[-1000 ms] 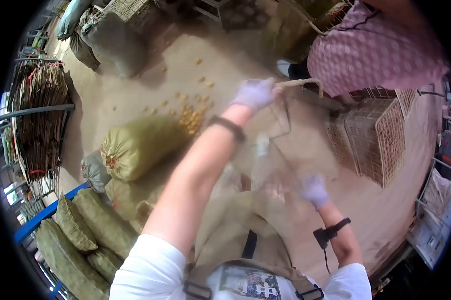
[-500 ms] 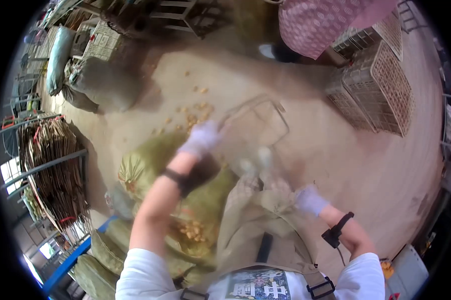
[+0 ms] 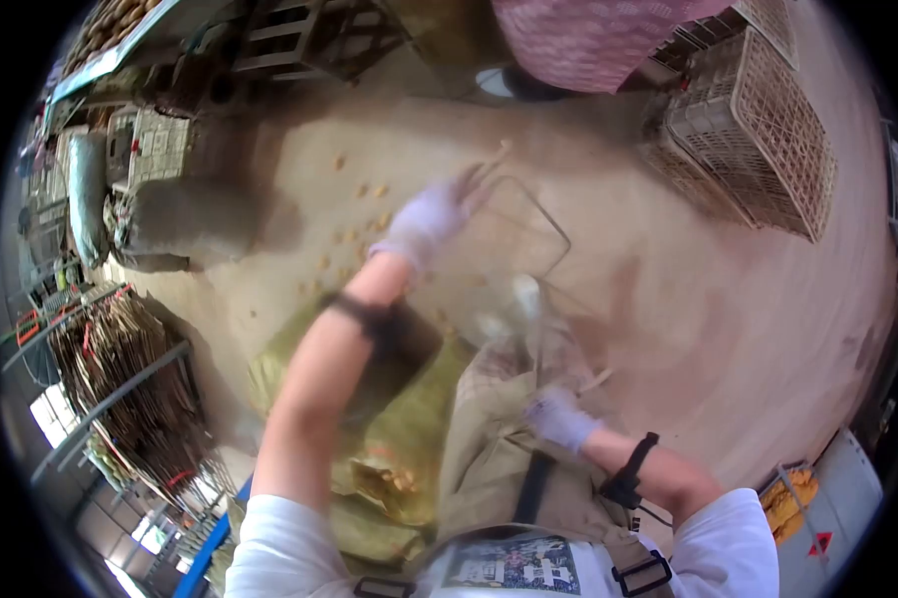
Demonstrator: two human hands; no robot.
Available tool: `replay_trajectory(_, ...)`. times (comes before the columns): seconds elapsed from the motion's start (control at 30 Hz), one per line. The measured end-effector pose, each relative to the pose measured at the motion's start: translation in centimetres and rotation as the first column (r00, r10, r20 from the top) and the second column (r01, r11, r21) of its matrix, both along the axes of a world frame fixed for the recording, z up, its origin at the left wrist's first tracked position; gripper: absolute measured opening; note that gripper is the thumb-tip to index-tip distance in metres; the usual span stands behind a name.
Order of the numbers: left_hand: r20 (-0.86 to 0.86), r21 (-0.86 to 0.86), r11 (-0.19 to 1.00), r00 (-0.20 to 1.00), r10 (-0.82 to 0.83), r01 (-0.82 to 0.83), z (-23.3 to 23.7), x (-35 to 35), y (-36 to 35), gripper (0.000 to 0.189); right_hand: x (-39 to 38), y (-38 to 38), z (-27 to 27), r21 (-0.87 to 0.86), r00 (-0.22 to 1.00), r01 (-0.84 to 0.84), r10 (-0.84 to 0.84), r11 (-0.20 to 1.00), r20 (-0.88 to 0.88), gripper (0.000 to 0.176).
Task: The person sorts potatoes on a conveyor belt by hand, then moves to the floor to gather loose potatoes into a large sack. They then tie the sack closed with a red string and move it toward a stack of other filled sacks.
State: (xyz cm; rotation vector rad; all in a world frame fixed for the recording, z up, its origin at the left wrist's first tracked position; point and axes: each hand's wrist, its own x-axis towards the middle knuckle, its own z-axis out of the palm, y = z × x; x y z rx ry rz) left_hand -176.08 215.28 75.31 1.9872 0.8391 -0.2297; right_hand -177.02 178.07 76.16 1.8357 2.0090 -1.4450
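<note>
My left hand (image 3: 427, 227), in a pale glove, reaches forward over the floor with its fingers stretched out and blurred. Its fingertips overlap one end of a thin metal frame (image 3: 551, 219). Small yellowish lumps (image 3: 380, 191), like potatoes, lie scattered on the floor beside this hand. Below my left forearm is a yellow-green sack (image 3: 409, 424), with more yellowish lumps (image 3: 399, 479) showing through an opening. My right hand (image 3: 561, 419), also gloved, is low against the beige apron (image 3: 489, 444) over my lap; its fingers are smeared by motion.
Plastic crates (image 3: 758, 140) stand on the right near a person in pink patterned clothing (image 3: 608, 45). A grey sack (image 3: 195, 219) lies at the left, by a stack of flattened cardboard (image 3: 125, 389). A wooden rack (image 3: 289, 40) stands at the back.
My left hand has moved forward and right, toward the metal frame's far end. My right hand has come inward from beside my leg to the apron. The view has shifted slightly.
</note>
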Motion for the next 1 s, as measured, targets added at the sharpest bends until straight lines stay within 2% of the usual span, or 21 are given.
replay_trajectory(0.03,-0.015,0.005,1.000,1.000,-0.019,0.019,0.5,1.4,0.7,0.059,-0.4,0.5,0.3,0.075,0.994,0.071,-0.064,0.995,-0.093,0.016)
replay_trajectory(0.07,-0.032,0.013,0.999,0.999,-0.032,0.032,1.0,2.8,1.4,0.059,-0.9,1.3,0.4,-0.082,0.956,0.239,-0.249,0.968,-0.157,0.015)
replay_trajectory(0.13,-0.040,0.030,0.999,0.999,-0.028,0.029,0.8,4.8,2.7,0.058,-2.5,3.5,0.6,-0.408,0.783,0.483,-0.591,0.775,-0.196,0.015)
replay_trajectory(0.2,-0.010,0.047,0.999,1.000,-0.003,0.003,0.0,6.9,4.2,0.055,-9.5,0.9,-3.3,-0.575,0.384,0.650,-0.867,0.497,-0.317,0.020)
replay_trajectory(0.23,-0.047,0.063,0.998,0.999,0.000,0.003,0.0,7.8,5.7,0.053,-12.0,0.5,-5.2,-0.656,0.148,0.673,-0.931,0.341,-0.332,0.025)
replay_trajectory(0.27,-0.087,0.084,0.996,0.996,0.009,-0.001,0.3,8.1,7.5,0.051,-13.0,2.2,-5.7,-0.529,0.433,0.644,-0.833,0.553,-0.344,0.019)
replay_trajectory(0.3,-0.130,0.111,0.994,0.991,0.026,-0.012,0.7,7.6,9.0,0.050,-14.1,4.4,-6.1,-0.393,0.685,0.535,-0.656,0.748,-0.317,0.015)
replay_trajectory(0.37,-0.148,0.171,0.984,0.986,0.079,-0.054,1.0,5.8,11.1,0.046,-14.9,7.0,-6.6,-0.208,0.893,0.340,-0.385,0.917,-0.234,0.014)
replay_trajectory(0.4,-0.164,0.200,0.977,0.980,0.112,-0.078,0.4,4.7,11.5,0.046,-15.3,7.3,-6.5,-0.164,0.912,0.311,-0.343,0.936,-0.226,0.013)
replay_trajectory(0.47,-0.173,0.204,0.973,0.974,0.147,-0.111,0.1,2.7,11.9,0.046,-13.4,7.3,-5.1,-0.296,0.842,0.387,-0.466,0.873,-0.274,0.014)
replay_trajectory(0.53,-0.144,0.132,0.984,0.979,0.142,-0.123,0.2,1.6,10.5,0.045,-5.8,5.9,-0.8,-0.635,0.593,0.511,-0.772,0.580,-0.228,0.015)
replay_trajectory(0.57,-0.121,0.098,0.986,0.982,0.146,-0.135,0.4,1.2,9.4,0.045,-3.2,3.5,-0.6,-0.289,0.948,0.169,-0.236,0.942,-0.213,0.015)
replay_trajectory(0.6,0.008,0.195,0.965,0.984,0.178,-0.177,-1.5,0.2,7.3,0.034,-0.2,1.6,-0.7,0.022,0.929,-0.368,0.368,0.929,0.029,0.017)
replay_trajectory(0.67,0.006,0.191,0.967,0.985,0.171,-0.169,-0.4,-1.0,2.1,0.035,5.0,-3.0,-1.2,-0.203,0.961,-0.265,0.274,0.942,0.017,0.026)
replay_trajectory(0.73,-0.082,0.107,0.989,0.990,0.113,-0.104,2.5,-3.4,-1.7,0.046,5.6,-5.9,-2.3,-0.026,0.943,-0.317,0.318,0.948,0.096,0.031)
replay_trajectory(0.77,-0.001,0.097,0.982,0.987,0.163,-0.162,3.0,-5.5,-3.6,0.050,5.8,-7.2,-2.9,0.067,0.935,-0.341,0.331,0.938,0.127,0.034)
replay_trajectory(0.83,0.161,0.075,0.965,0.958,0.237,-0.251,2.0,-9.9,-7.3,0.060,6.4,-4.8,-1.7,-0.181,0.904,-0.388,0.411,0.904,0.119,0.035)
replay_trajectory(0.87,0.157,0.186,0.936,0.949,0.273,-0.300,0.6,-12.4,-8.7,0.060,6.4,-3.8,-0.4,-0.305,0.892,-0.387,0.437,0.870,0.115,0.036)
replay_trajectory(0.9,0.155,0.292,0.894,0.939,0.306,-0.339,-1.0,-15.6,-10.0,0.060,7.0,-4.0,1.3,-0.226,0.911,-0.383,0.407,0.896,0.069,0.036)
replay_trajectory(0.97,0.155,0.035,0.839,0.832,0.532,-0.543,5.6,-20.8,-10.1,0.067,9.4,-4.4,4.0,-0.074,0.937,-0.350,0.349,0.934,-0.033,0.037)
replay_trajectory(1.0,0.234,0.212,0.709,0.739,0.631,-0.673,7.1,-23.6,-11.3,0.067,10.6,-4.6,3.7,-0.088,0.867,-0.474,0.482,0.876,0.125,0.039)
